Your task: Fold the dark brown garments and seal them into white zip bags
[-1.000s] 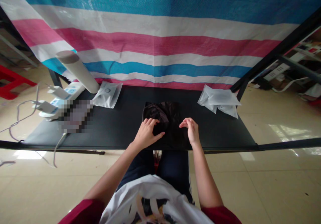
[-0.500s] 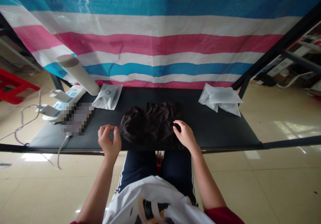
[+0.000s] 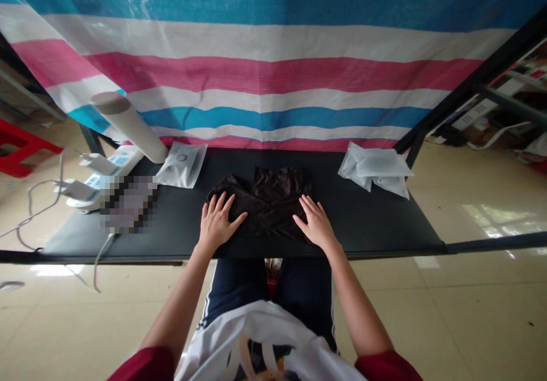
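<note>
A dark, thin, wrinkled cloth (image 3: 269, 204) lies on the black table (image 3: 371, 227) in front of me. What kind of cloth piece it is, I cannot make out. My left hand (image 3: 217, 221) lies flat on the cloth's left end, fingers spread. At the right end, my right hand (image 3: 315, 220) rests with its fingers stretched out over the edge of the cloth. Neither hand grips anything. Parts of the cloth under the fingers are hidden.
A frosted bag (image 3: 183, 164) lies at the back left, beside a leaning white cylinder (image 3: 130, 127). Further left are a power strip (image 3: 122, 162) with plugs and a blurred-out device (image 3: 130, 201) on a cable. More frosted bags (image 3: 378, 167) lie back right. A striped sheet (image 3: 265, 73) hangs behind.
My left hand has moved right from beside the cloth onto it and opened flat. My right hand's fingers have straightened out. The cloth's left part looks flatter and less bunched.
</note>
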Tool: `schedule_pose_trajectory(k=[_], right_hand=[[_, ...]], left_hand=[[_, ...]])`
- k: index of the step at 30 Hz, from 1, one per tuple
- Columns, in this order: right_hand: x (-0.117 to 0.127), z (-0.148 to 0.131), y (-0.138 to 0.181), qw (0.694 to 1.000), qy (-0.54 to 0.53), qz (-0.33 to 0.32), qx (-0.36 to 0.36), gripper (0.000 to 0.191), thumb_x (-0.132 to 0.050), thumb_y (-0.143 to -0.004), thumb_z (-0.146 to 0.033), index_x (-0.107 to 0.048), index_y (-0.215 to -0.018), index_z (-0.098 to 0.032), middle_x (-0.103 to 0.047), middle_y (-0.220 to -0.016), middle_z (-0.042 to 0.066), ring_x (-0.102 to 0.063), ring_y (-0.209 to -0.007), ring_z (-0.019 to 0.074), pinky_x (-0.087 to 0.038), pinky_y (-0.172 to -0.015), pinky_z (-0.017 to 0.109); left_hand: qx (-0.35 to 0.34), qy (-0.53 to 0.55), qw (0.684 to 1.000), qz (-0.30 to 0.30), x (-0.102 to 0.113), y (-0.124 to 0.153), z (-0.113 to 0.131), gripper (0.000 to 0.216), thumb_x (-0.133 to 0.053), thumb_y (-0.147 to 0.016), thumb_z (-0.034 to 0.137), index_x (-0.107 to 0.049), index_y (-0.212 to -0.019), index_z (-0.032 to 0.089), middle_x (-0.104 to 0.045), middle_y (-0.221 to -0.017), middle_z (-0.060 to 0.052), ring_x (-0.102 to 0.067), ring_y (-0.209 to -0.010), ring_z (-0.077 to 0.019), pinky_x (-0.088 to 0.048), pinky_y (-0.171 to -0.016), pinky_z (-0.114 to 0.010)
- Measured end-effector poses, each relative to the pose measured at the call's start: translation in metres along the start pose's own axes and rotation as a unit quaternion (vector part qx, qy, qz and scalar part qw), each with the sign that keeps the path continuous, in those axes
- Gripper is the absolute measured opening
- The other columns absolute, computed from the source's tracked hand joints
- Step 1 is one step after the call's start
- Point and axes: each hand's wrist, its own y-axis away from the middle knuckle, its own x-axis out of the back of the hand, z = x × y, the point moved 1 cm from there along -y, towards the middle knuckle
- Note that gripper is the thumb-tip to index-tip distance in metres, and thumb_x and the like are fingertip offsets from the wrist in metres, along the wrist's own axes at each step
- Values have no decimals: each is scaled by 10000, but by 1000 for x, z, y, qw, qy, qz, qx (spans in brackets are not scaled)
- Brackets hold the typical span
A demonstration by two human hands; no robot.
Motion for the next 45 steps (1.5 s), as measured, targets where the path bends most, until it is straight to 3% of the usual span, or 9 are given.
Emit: schedule_pose_trajectory(k=[3,10,16,30,45], right_hand=[[3,5,-2,1000,-17,10,5,529,-495,-941,-409,-488,-1426,-199,-469,-1494,114,-404,-1410,259,-273,-1179,517],[2,7,0,991,-89,100,-19,323,-507,-922,-344,-695,-1146,-206,-671,-1267,104,-580,-1248,253,-380,-1119,493],[4,13,4,976,-109,179,-53,256,-544,-887,-319,-724,-1011,-187,-720,-1138,123,-637,-1157,263,-497,-1012,444],[1,17,6,971,-125,201,-47,207,-562,-858,-290,-733,-934,-201,-749,-1061,105,-685,-1076,268,-522,-975,417],[4,21,10,955,-160,226,-107,213,-569,-836,-329,-746,-872,-216,-774,-929,73,-727,-883,268,-541,-875,374]], left_hand=[[-13,5,1000,2,2,-5,-5,694,-511,-866,630,-450,-1445,252,-406,-1538,-97,-293,-1444,-364,-221,-1165,-554],[-12,8,1000,23,1,4,0,607,-487,-903,577,-489,-1404,236,-443,-1511,-96,-323,-1428,-348,-235,-1161,-529],[-5,-7,999,48,4,3,1,523,-418,-954,523,-546,-1335,189,-514,-1443,-118,-401,-1367,-331,-295,-1119,-501],[59,-25,994,91,11,9,4,409,-437,-939,493,-643,-1154,212,-629,-1267,-115,-542,-1142,-330,-341,-1001,-495],[50,-24,993,102,10,12,2,421,-416,-941,497,-643,-1134,200,-638,-1240,-118,-536,-1147,-331,-363,-971,-481]])
